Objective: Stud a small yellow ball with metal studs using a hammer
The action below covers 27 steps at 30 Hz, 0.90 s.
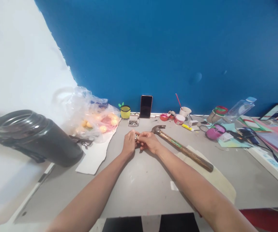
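Observation:
A small shiny metal piece (136, 137) is held between my two hands above the grey table. My left hand (129, 142) is closed on it from the left. From the right, my right hand (148, 141) pinches at the same piece with thumb and fingers; its finer shape is too small to tell. Just beyond my hands sits a small open box (133, 120) with metal bits inside. A dark phone (146, 106) leans upright against the blue wall. To the right of my right hand lies a claw hammer (182, 148), its head toward the wall.
On the left are a large dark bottle (44, 138), glasses (82, 140) and a plastic bag (93, 116) with orange items. A yellow pot (125, 112), white cup (185, 111) and red tub (179, 119) line the wall. Papers, cables and a power strip (269, 161) crowd the right.

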{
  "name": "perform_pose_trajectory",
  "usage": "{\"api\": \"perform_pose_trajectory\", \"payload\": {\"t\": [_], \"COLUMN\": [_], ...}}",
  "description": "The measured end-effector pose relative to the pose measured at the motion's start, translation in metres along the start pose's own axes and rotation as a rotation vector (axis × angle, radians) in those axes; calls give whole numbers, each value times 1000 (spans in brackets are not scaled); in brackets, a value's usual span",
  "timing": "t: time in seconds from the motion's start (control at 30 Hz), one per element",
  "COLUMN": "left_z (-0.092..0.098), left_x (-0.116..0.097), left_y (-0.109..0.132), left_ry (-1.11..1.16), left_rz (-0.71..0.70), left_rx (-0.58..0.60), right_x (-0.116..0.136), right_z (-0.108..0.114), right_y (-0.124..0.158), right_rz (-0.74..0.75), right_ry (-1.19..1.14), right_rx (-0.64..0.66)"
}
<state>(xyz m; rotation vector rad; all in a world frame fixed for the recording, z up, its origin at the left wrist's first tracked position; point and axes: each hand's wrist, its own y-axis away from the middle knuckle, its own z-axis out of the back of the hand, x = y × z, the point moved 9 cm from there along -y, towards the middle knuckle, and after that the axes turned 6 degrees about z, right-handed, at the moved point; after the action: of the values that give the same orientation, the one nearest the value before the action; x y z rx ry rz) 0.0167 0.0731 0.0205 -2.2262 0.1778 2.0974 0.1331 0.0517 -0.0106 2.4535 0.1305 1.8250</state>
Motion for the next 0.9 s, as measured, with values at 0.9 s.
{"api": "perform_pose_trajectory", "payload": {"t": [0.9], "left_z": [-14], "left_x": [7], "left_y": [-3], "left_ry": [617], "left_rz": [348], "left_rx": [343], "right_x": [9], "right_z": [21], "right_y": [-13], "right_rz": [29], "right_ry": [-315], "right_rx": [-3]}}
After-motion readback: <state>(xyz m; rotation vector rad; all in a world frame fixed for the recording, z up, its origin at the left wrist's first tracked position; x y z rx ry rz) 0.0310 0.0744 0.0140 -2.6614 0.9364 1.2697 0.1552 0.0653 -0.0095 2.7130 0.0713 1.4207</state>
